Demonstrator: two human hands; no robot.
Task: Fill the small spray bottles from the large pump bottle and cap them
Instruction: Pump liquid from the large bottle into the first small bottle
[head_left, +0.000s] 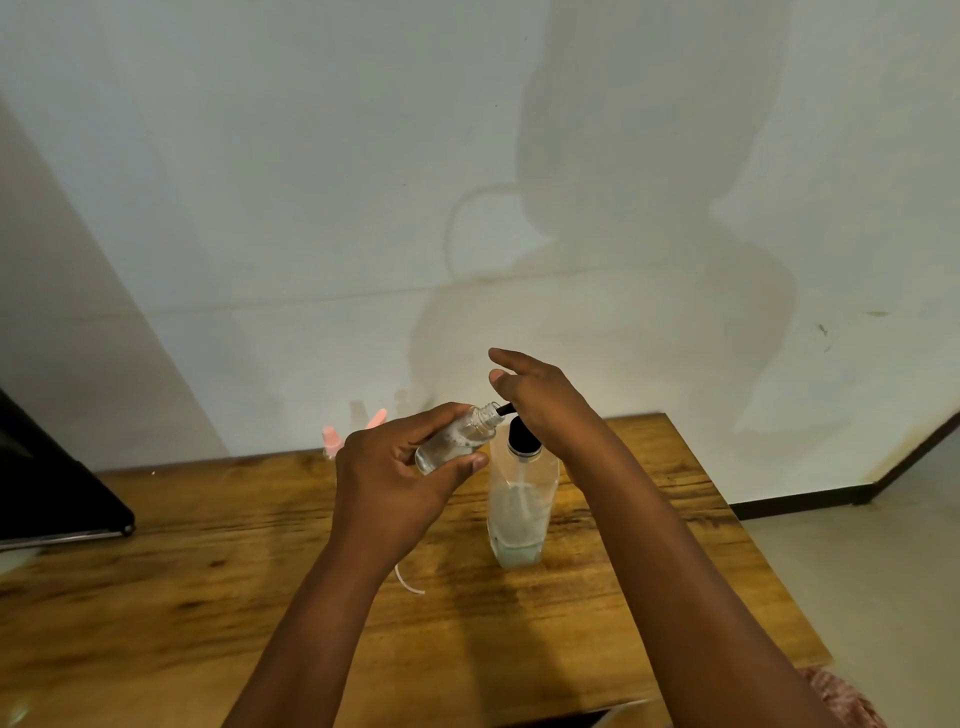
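Observation:
A large clear pump bottle (522, 512) with a black pump head stands upright on the wooden table (208, 597), a little liquid at its bottom. My left hand (395, 478) grips a small clear spray bottle (460, 439), uncapped and tilted, its open neck right at the black pump spout. My right hand (540, 400) rests palm-down on the pump head with fingers stretched out. Pink spray caps (332, 439) show at the table's far edge, partly hidden behind my left hand.
A white dip tube (408, 579) lies on the table below my left wrist. A dark flat object (57, 493) juts in at the left edge. The wall stands directly behind the table; floor shows at right.

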